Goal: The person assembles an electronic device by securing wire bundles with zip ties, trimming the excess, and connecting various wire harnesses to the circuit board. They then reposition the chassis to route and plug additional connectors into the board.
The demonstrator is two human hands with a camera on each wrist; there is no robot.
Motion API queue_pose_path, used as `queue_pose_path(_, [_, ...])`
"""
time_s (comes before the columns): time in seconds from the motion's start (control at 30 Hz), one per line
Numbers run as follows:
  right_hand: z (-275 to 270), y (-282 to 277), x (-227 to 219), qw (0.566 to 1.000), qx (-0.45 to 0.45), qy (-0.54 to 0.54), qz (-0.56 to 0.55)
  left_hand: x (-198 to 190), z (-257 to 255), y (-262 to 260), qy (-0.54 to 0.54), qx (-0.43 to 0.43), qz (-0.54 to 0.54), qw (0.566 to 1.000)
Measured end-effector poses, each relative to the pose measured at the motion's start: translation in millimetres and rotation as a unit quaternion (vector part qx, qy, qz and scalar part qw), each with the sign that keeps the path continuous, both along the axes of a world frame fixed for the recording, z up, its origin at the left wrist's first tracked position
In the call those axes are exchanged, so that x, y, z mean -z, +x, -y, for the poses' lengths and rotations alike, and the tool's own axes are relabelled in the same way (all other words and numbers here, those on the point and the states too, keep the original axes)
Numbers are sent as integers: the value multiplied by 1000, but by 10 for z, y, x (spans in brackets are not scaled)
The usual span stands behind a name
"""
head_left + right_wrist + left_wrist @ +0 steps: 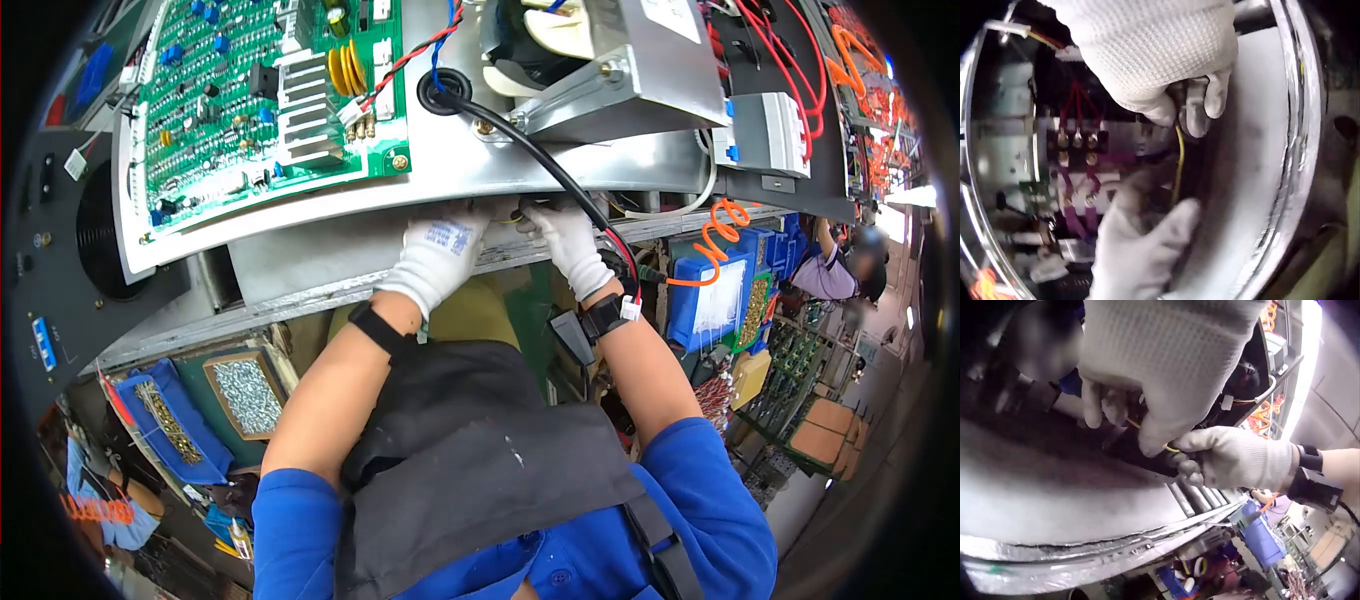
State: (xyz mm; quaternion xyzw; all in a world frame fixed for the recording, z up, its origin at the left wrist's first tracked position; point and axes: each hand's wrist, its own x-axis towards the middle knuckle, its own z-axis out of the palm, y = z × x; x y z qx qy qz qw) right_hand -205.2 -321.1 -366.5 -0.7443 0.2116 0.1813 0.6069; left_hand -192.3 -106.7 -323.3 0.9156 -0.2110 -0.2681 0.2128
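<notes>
Both hands wear white knit gloves and work under the metal chassis (640,165). A thin yellow wire (1181,156) runs between them. My right hand (1172,56) pinches its upper part between thumb and fingers in the right wrist view; in the head view that hand (572,245) is beside a black cable (560,172). My left hand (1166,362) holds the wire further along, thumb and fingertips curled at it. In the head view the left hand (442,255) has its fingertips hidden beneath the chassis edge.
Above the hands lies a green circuit board (230,120), with a metal bracket (630,90) to its right. Inside the housing, a terminal block (1077,147) carries red wires. Screw bins (245,395) and blue trays (175,425) stand below left. An orange coiled hose (715,245) hangs right.
</notes>
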Motion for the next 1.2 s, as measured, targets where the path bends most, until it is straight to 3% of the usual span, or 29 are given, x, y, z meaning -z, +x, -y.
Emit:
queue_pose_path(0.03, [-15, -15, -17, 997, -21, -65, -28, 77, 30, 26, 16, 0, 16, 1000])
queue_pose_path(0.07, [-83, 18, -29, 983, -73, -148, 86, 121, 51, 49, 19, -17, 59, 998])
queue_pose_path(0.1, [-95, 34, -92, 982, -78, -150, 85, 156, 56, 64, 16, -22, 56, 998])
queue_pose_path(0.17, [-180, 53, -302, 988, -66, -125, -67, 194, 41, 90, -36, -55, 154, 986])
queue_pose_path(0.2, [-142, -29, -193, 989, -98, -102, 37, 211, 7, 71, -37, -59, 153, 986])
queue_pose_path(0.23, [-163, -71, -217, 989, -100, -103, 35, 236, -41, 39, -48, -87, 178, 979])
queue_pose_path(0.3, [-252, -108, -383, 933, -239, -258, 81, 294, -92, 2, -60, -116, 202, 971])
queue_pose_path(0.33, [-313, -89, -457, 913, -274, -271, 137, 325, -96, 25, -62, -88, 230, 967])
queue_pose_path(0.37, [-341, -85, -443, 912, -274, -274, 137, 292, -100, 55, -63, -62, 259, 962])
queue_pose_path(0.43, [-401, -65, -389, 872, -305, -378, 57, 193, -54, 12, -95, -103, 245, 959])
queue_pose_path(0.47, [-464, -59, -397, 935, -222, -277, -19, 165, -66, -30, -101, -152, 230, 956])
queue_pose_path(0.5, [-470, -100, -318, 936, -223, -273, -18, 139, -112, -88, -102, -200, 213, 951])
queue_pose_path(0.53, [-451, -174, -174, 979, -168, -109, -40, 110, -179, -163, -104, -249, 179, 946])
queue_pose_path(0.57, [-535, -201, -174, 990, -108, 60, -61, 127, -282, -208, -97, -248, 180, 947])
queue_pose_path(0.6, [-604, -252, -195, 983, -58, 137, -108, 186, -412, -259, -101, -278, -28, 955])
queue_pose_path(0.63, [-700, -314, -212, 982, -63, 143, -109, 249, -510, -330, -102, -300, -235, 919])
queue_pose_path(0.67, [-806, -372, -234, 979, -44, 169, -101, 254, -554, -440, -278, -361, -336, 824])
queue_pose_path(0.7, [-894, -429, -244, 976, -25, 195, -94, 281, -601, -487, -276, -366, -334, 823])
queue_pose_path(0.73, [-954, -478, -249, 971, -26, 217, -101, 311, -627, -526, -325, -374, -355, 793])
queue_pose_path(0.77, [-1010, -504, -244, 970, -29, 217, -103, 311, -633, -551, -374, -378, -375, 759])
queue_pose_path(0.83, [-1061, -498, -232, 987, -63, 117, -89, 362, -692, -590, -387, -384, -386, 744])
queue_pose_path(0.87, [-1049, -425, -276, 986, -156, 3, -59, 354, -718, -600, -397, -387, -400, 730])
queue_pose_path(0.9, [-1023, -375, -283, 986, -158, -2, -61, 347, -701, -614, -406, -388, -414, 716])
queue_pose_path(0.93, [-995, -335, -282, 979, -201, -39, 7, 331, -684, -635, -422, -407, -433, 685])
queue_pose_path(0.97, [-970, -290, -291, 964, -243, -74, 75, 276, -658, -623, -425, -407, -434, 682])
queue_pose_path(1.1, [-890, -205, -324, 952, -276, -87, 100, 311, -554, -646, -483, -391, -418, 663])
queue_pose_path(1.13, [-856, -177, -344, 951, -279, -89, 99, 354, -545, -660, -519, -390, -399, 648])
queue_pose_path(1.17, [-860, -109, -451, 933, -329, -139, 33, 381, -560, -671, -521, -391, -399, 645])
queue_pose_path(1.2, [-845, -62, -503, 907, -375, -188, -32, 404, -584, -685, -544, -389, -419, 614])
